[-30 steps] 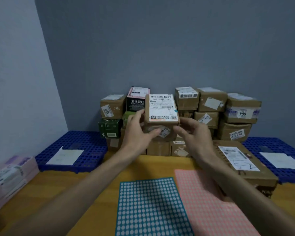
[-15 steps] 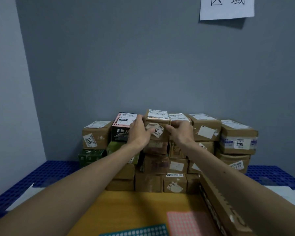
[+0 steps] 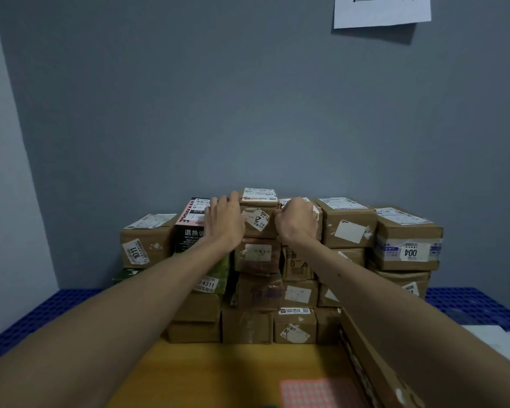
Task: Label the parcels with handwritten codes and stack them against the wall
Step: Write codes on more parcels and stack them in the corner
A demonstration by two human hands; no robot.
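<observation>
A small brown cardboard parcel [image 3: 258, 222] with a white label on top and a slanted sticker on its front sits at the top middle of the parcel stack [image 3: 348, 228] against the grey wall [image 3: 248, 113]. My left hand [image 3: 224, 222] holds its left side, thumb at the upper front corner. The fingers of my right hand [image 3: 296, 220] curl round its right edge. Below and beside it are several taped brown boxes, a black-and-pink box [image 3: 189, 231] on the left and one marked 004 [image 3: 407, 245] on the right.
A yellow table [image 3: 233, 372] lies in front of the stack, with a pink sticker sheet [image 3: 315, 393] near the bottom edge. A long flat cardboard box [image 3: 374, 369] lies under my right forearm. Blue grid pallets [image 3: 42, 319] flank the stack. A paper sign [image 3: 382, 10] hangs on the wall.
Both hands carried the small parcel forward from above the table and set it on top of the stack's middle column. The view rose and moved closer to the wall.
</observation>
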